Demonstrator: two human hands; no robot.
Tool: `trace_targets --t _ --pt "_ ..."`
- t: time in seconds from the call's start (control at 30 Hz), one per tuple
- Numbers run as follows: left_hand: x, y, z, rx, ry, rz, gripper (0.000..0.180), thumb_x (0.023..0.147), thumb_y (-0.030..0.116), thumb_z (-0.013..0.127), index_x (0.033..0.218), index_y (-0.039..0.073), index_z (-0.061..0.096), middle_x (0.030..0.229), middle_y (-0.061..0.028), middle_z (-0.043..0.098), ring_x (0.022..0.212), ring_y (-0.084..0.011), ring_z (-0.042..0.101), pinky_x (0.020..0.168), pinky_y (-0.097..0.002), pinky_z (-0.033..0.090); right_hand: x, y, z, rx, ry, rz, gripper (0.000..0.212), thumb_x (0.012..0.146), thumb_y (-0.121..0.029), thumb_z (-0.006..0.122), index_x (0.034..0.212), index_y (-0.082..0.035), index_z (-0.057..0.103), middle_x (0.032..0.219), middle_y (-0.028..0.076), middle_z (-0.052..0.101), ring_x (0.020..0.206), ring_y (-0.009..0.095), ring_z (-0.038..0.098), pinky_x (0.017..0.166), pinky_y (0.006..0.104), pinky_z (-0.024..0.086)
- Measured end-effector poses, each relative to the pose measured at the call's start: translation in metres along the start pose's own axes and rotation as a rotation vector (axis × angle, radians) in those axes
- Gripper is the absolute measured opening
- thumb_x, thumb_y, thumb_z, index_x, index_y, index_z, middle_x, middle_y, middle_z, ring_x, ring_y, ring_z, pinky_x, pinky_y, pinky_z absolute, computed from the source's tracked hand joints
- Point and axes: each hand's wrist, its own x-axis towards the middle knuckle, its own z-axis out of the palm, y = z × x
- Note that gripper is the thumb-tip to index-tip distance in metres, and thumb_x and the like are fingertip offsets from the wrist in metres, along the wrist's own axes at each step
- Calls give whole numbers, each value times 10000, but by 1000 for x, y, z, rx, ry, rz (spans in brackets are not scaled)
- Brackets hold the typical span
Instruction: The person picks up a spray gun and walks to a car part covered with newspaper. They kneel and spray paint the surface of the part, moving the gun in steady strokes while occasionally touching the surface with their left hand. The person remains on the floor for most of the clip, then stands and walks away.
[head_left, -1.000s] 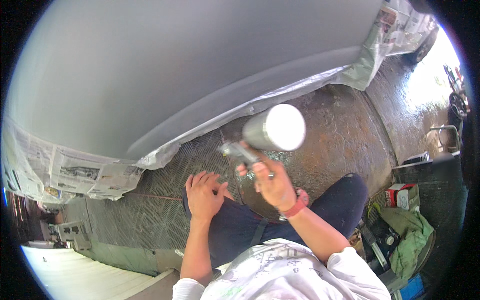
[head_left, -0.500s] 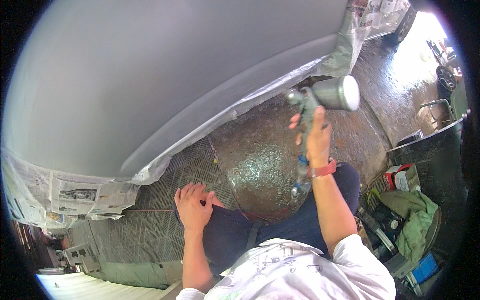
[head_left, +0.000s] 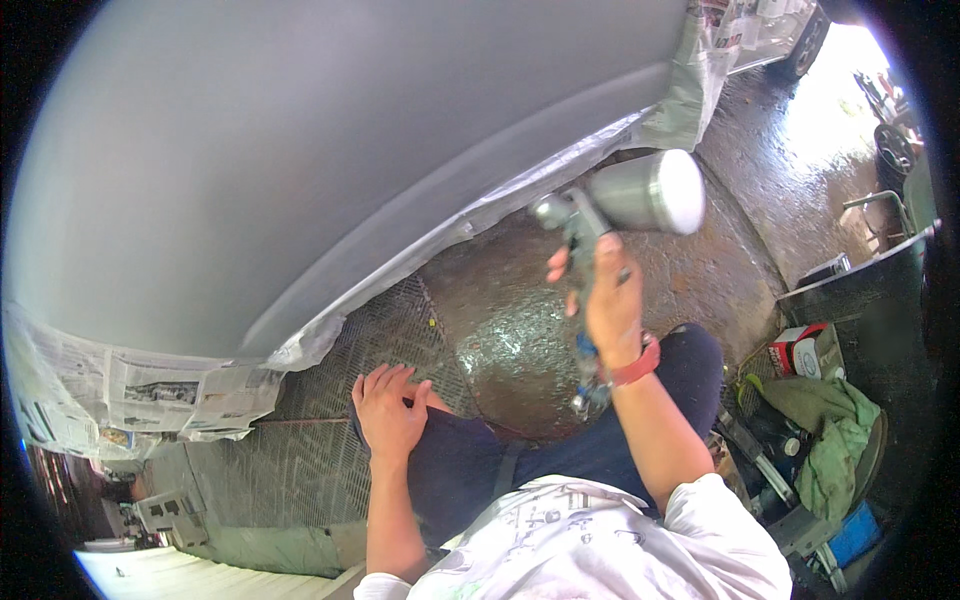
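Over the dark, wet-looking floor [head_left: 520,290], near the lower edge of a large grey panel [head_left: 350,150], the right hand [head_left: 612,300] held a spray gun [head_left: 583,240]. Its grip was closed around the handle, with fingertips showing on the left of it. The gun's rounded silver head faced left, toward the panel, while its grey cup [head_left: 625,195] stuck out to the right, tipped on its side, and ended in a bright white face. Blue parts showed low on the gun, with metal fittings beneath them. A red band [head_left: 638,365] circled the right wrist.

The left hand [head_left: 392,410] held nothing. Its grip was slack and wide, resting on the left knee of the dark trousers [head_left: 455,460], the fingers loosely spread toward the grooved part of the floor.

Along the panel's lower edge ran pale sheeting [head_left: 690,110], and printed newspaper [head_left: 165,385] hung at its lower left corner. Near the floor's right edge stood a dark wheel [head_left: 893,150]. Nearer the person, on the right, a red and white box [head_left: 800,352] sat just beside a crumpled green cloth [head_left: 828,450], with a blue item [head_left: 853,535] below the cloth.
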Motion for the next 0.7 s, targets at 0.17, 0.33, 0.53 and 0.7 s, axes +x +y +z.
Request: trace_targets --t 0.17,0.33,0.53,0.7 --pt "1 3 1 -23 2 -6 309 877 348 813 1095 129 806 1197 -50 785 1270 -281 648 1185 -529 378 -42 11 57 -102 -431 23 621 1145 -509 433 1553 -56 552 1021 45 747 878 91 689 563 215 496" --pt "0 4 -1 -64 -27 -47 339 900 367 782 1128 118 808 1249 -68 773 1321 -272 617 1205 -534 352 -54 13 82 1 -625 56 585 1156 -470 426 1554 -59 546 1152 70 768 990 98 723 572 209 513" --pt "-6 -1 -1 -64 25 -55 354 876 367 806 1108 99 800 1220 -53 777 1290 -281 632 1176 -544 381 -40 4 72 -115 -301 29 516 1172 -424 386 1325 -15 660 1116 81 770 954 117 734 552 231 528" --pt "-5 -2 -1 -98 32 -58 356 879 369 804 1110 98 802 1223 -53 779 1288 -274 636 1172 -539 389 -45 5 95 -159 -396 -17 534 1153 -481 420 1246 -27 685 1013 56 752 871 111 711 537 251 524"
